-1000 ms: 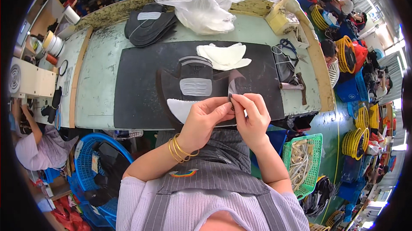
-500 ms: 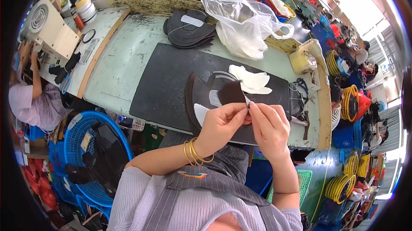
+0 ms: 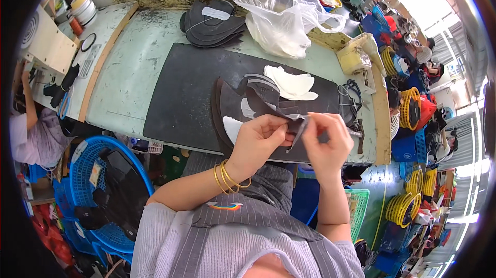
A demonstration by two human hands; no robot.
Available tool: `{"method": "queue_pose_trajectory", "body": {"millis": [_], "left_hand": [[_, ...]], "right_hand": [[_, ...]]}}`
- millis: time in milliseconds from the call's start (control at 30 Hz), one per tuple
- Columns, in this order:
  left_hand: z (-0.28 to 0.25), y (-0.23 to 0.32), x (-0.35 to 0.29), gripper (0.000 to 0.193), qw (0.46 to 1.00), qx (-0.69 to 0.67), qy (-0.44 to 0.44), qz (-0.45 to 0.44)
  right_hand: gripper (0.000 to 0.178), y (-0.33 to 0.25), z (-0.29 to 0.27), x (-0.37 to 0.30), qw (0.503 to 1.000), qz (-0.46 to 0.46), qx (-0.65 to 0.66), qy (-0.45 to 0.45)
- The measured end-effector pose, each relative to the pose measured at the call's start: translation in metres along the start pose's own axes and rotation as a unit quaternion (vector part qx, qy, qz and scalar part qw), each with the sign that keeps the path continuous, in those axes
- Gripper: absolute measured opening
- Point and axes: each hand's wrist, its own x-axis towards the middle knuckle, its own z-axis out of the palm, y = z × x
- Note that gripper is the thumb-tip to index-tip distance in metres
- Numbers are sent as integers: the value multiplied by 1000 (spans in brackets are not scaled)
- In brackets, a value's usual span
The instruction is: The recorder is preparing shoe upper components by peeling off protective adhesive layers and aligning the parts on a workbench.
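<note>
Over the near edge of the black mat [image 3: 175, 97], my left hand [image 3: 261, 138] pinches a dark brown, flexible cut piece [image 3: 296, 124] that looks like leather or fabric. My right hand [image 3: 329, 141] has thumb and fingers closed at the right end of the same piece. A greyish side shows where it is folded between my fingers. Just beyond my hands, a fan of dark curved pieces [image 3: 222, 107] lies on the mat, with pale patches among them. White cut pieces [image 3: 292, 83] rest on the mat behind.
Farther back are a stack of dark pieces [image 3: 214, 22] tied with string and a clear plastic bag [image 3: 284, 14]. Scissors [image 3: 354, 89] and a hammer [image 3: 360, 136] lie at the right. A blue basket [image 3: 111, 190] of black pieces stands lower left. Another person [image 3: 39, 133] sits at far left.
The brown piece has turned and folded between my hands, so more of its greyish side shows. My right hand has opened slightly away from the left. The view has shifted a little.
</note>
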Motion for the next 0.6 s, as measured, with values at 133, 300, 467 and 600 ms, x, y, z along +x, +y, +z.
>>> {"method": "queue_pose_trajectory", "body": {"millis": [133,300,467,600], "left_hand": [[9,15,-2,17,997,-70,-17,-41],[-2,4,-4,21,986,101,22,130],[5,4,-13,20,884,379,81,264],[14,-13,-13,18,907,361,14,217]], "right_hand": [[14,-13,1,-3,979,35,152,-130],[5,2,2,-6,902,289,309,-84],[9,12,2,-12,922,297,246,-45],[13,27,15,-25,922,297,220,-111]]}}
